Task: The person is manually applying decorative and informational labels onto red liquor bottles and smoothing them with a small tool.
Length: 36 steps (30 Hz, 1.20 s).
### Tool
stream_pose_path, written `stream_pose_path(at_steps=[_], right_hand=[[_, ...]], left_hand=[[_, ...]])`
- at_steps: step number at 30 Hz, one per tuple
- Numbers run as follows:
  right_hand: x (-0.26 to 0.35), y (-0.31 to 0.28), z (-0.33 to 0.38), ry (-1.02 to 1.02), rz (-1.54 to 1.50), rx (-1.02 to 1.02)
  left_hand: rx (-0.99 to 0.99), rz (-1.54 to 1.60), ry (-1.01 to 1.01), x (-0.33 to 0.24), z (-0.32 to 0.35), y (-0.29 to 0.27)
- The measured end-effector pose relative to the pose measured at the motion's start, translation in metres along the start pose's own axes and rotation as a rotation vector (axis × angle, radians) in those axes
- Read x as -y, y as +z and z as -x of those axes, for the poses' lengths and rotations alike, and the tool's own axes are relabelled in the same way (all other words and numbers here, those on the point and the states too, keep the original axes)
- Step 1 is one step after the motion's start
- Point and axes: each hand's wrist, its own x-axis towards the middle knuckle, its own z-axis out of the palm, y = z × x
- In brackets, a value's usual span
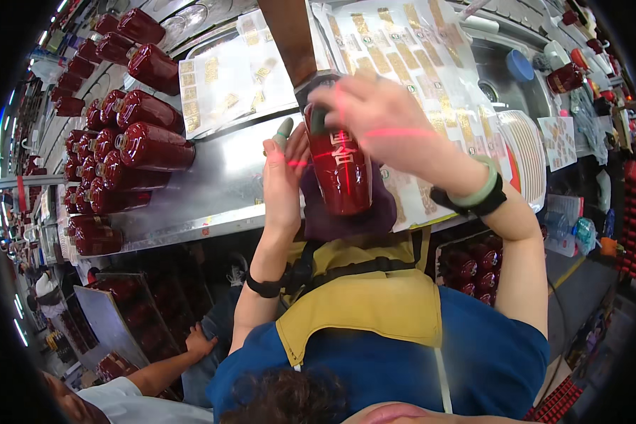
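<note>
A glossy dark red bottle [340, 173] with pale characters on its front stands upright in front of my chest, over a purple cloth [346, 215]. My left hand [283, 180] presses against the bottle's left side, and one of its fingers wears a green cot. My right hand [385, 120], blurred by motion, is wrapped over the bottle's top and upper front. Its wrist carries a pale green bangle and a black band. A red laser cross falls across both hands and the bottle.
Several red bottles [145, 145] lie stacked on the steel counter [219, 184] at left. Sheets of gold labels [410, 49] cover the counter behind. White plates [526, 152], a sink [505, 67] and a crate of bottles [473, 265] are at right. Another person's hand [199, 344] is lower left.
</note>
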Motion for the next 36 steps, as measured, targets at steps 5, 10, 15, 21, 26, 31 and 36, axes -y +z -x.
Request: stream_pose_path(at_steps=[5, 10, 15, 21, 26, 31, 36], right_hand=[[-0.020, -0.009, 0.005, -0.247, 0.147, -0.091], [0.030, -0.011, 0.062, -0.440, -0.254, 0.112], [-0.002, 0.003, 0.048, 0.471, -0.232, -0.250], [0.031, 0.008, 0.044, 0.664, -0.491, -0.300], [0.031, 0.017, 0.051, 0.717, -0.423, -0.293], [0.031, 0.019, 0.054, 0.671, -0.316, -0.307], [0.027, 0.012, 0.057, 0.698, -0.311, -0.308]], left_hand=[[0.011, 0.007, -0.022, -0.001, 0.003, -0.003], [0.045, 0.040, -0.031, 0.001, -0.002, -0.004], [0.031, -0.013, -0.042, 0.003, 0.002, 0.004], [0.014, 0.014, 0.025, 0.001, 0.005, 0.024], [0.009, -0.046, 0.096, 0.010, 0.003, 0.034], [0.023, -0.003, 0.123, 0.013, 0.001, 0.034], [0.048, -0.001, 0.087, 0.005, 0.002, 0.033]])
